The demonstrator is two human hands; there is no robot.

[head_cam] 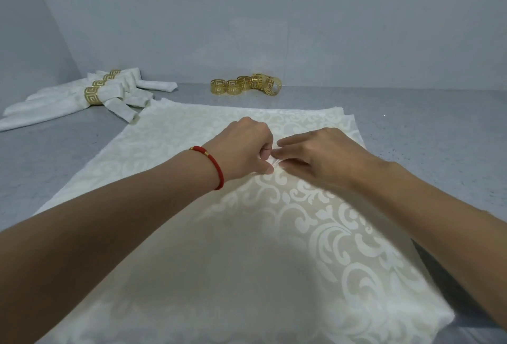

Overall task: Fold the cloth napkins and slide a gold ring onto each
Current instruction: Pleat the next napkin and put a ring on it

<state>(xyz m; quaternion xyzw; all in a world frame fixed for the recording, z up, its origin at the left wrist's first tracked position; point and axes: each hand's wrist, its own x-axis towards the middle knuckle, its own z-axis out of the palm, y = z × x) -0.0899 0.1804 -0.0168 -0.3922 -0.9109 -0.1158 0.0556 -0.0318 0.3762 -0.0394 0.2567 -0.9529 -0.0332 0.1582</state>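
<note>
A cream napkin [170,140] with a pale scroll pattern lies spread flat on the grey table, on top of more napkins whose edges show at its far right corner. My left hand [244,148], a red cord on its wrist, pinches the cloth near the napkin's middle. My right hand [318,154] meets it there, fingertips on the same small raised pinch of fabric. Several loose gold rings [244,85] stand at the back of the table. At the back left lie several folded napkins [79,96], each inside a gold ring.
The grey table [425,124] ends at pale walls behind and to the left. The folded napkins lie fanned out in the back left corner, close to the flat napkin's far left corner.
</note>
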